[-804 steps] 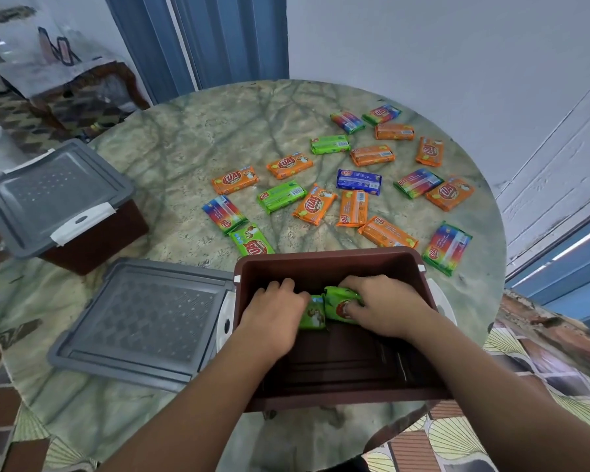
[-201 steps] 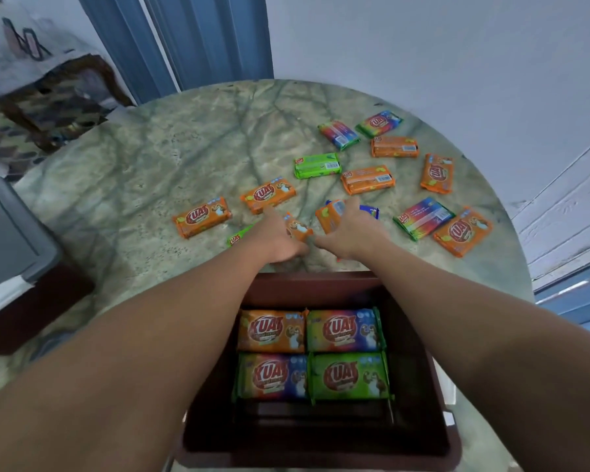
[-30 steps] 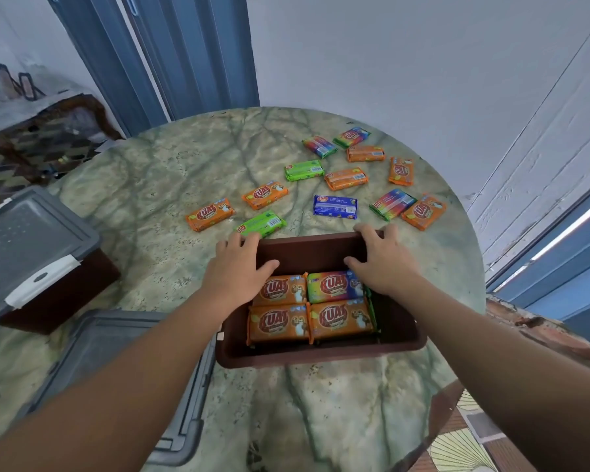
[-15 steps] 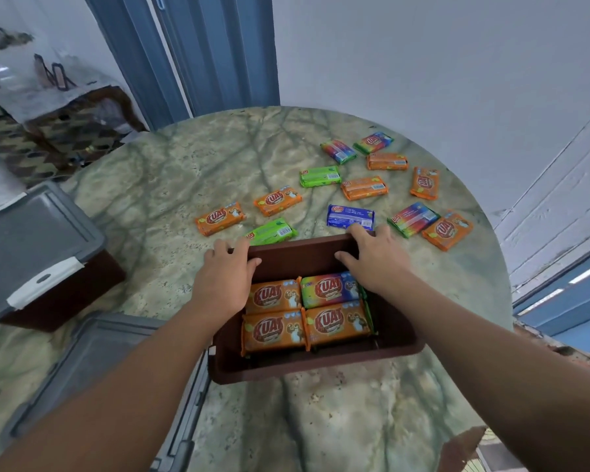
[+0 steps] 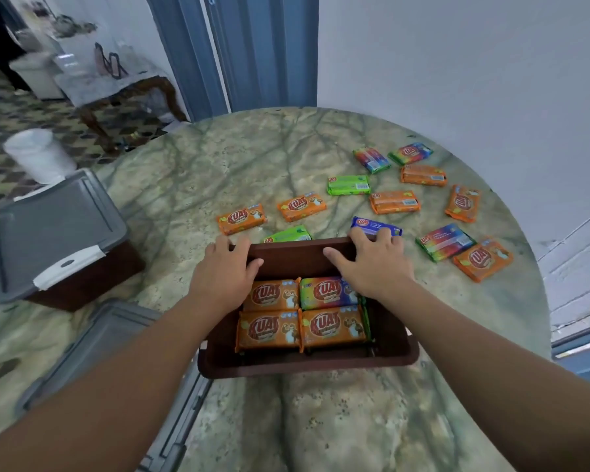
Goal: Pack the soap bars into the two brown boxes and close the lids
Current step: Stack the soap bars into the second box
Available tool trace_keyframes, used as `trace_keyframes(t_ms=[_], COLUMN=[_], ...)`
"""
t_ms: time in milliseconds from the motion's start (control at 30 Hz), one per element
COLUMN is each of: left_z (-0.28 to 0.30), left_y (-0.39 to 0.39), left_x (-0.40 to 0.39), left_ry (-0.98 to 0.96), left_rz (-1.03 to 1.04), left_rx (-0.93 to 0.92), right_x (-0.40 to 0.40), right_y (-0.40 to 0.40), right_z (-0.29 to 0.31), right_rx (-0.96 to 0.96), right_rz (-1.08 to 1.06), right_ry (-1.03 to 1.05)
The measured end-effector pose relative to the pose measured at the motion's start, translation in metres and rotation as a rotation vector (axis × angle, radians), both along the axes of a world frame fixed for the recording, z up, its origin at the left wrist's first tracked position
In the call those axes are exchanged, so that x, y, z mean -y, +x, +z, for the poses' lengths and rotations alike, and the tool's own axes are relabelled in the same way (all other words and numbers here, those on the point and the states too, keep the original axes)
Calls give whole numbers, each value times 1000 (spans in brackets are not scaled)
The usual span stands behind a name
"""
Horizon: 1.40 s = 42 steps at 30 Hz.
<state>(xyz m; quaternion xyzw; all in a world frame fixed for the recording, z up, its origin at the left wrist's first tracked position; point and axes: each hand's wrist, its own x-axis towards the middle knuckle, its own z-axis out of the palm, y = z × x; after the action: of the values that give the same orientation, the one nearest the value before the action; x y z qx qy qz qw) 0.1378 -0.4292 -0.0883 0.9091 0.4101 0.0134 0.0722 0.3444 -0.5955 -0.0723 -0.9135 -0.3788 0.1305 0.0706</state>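
— Soap bars point(image 5: 302, 313) lay packed in the open brown box point(image 5: 307, 364), more scattered beyond it on the worktop point(image 5: 191, 185)?

— Yes; left hand point(image 5: 223, 272) and right hand point(image 5: 372, 264) gripped its far rim. Best slid level, evenly.

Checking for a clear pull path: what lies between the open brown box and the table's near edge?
Nothing: in the head view, bare marble table runs from the box to the near edge.
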Motion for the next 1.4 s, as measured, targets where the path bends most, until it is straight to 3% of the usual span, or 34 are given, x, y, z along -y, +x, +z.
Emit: trace_keyframes(t_ms=[100, 233, 333, 467, 733, 1033, 1167, 1400], left_z=[5, 15, 20, 10, -39, -66, -54, -17], left_y=[2, 10, 25, 47, 75, 81, 79, 59], left_x=[-3, -22, -56, -109, -168, -166, -155, -142], left_ry=[-21, -96, -90, -101, -118, -240, -280, -388], left_rz=[0, 40, -5, -27, -62, -16, 21, 89], left_rx=[14, 263, 319, 201, -151, -229, -187, 135], right_x=[-11, -47, -81, -124, -184, -190, -181, -150], right_y=[3, 6, 15, 28, 32, 30, 26, 12], right_z=[9, 10, 7, 4, -41, -57, -43, 0], right_rx=[-19, -104, -152, -215, -112, -31, -43, -56], right_rz=[32, 199, 255, 362, 556, 540, 423, 292], right_ry=[68, 158, 191, 94, -277, -381, -203, 139])
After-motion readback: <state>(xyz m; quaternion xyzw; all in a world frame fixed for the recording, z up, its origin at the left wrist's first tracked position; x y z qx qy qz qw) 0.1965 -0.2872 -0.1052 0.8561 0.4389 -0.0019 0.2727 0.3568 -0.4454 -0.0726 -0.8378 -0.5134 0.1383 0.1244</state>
